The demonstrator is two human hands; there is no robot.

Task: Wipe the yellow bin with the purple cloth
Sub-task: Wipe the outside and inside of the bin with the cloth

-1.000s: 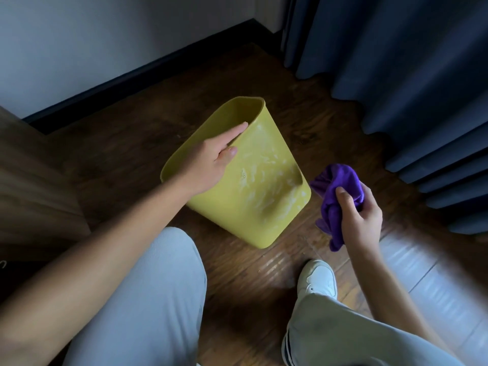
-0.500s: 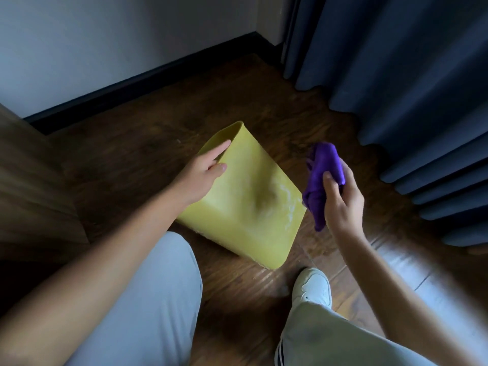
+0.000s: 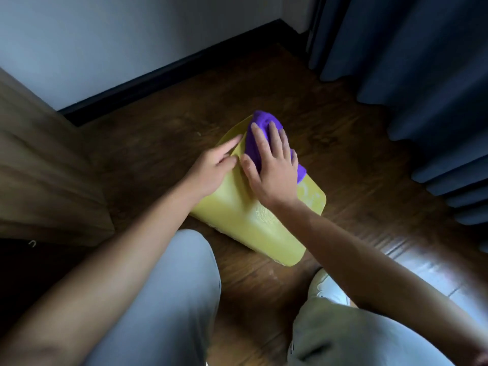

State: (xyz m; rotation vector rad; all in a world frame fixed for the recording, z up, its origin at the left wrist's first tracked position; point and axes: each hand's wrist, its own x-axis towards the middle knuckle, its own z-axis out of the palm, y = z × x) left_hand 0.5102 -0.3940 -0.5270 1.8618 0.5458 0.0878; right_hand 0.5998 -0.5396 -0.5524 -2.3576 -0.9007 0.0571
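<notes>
the right hand [image 3: 274, 167], fingers spread flat, presses the purple cloth [image 3: 264, 125] on the tipped yellow bin [image 3: 237, 215], hiding most of the cloth. the left hand [image 3: 211, 167] rests on the bin with fingers nearly straight. the bin's opening is hidden.

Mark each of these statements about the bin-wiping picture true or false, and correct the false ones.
1. The right hand presses the purple cloth onto the yellow bin. True.
2. The yellow bin stands upright on the floor. False: it lies tipped over on its side.
3. The left hand rests on the bin near its rim. True.
4. The purple cloth lies on the floor beside the white shoe. False: it is on the bin, under the right hand's fingers.
5. A blue curtain hangs at the right. True.
</notes>
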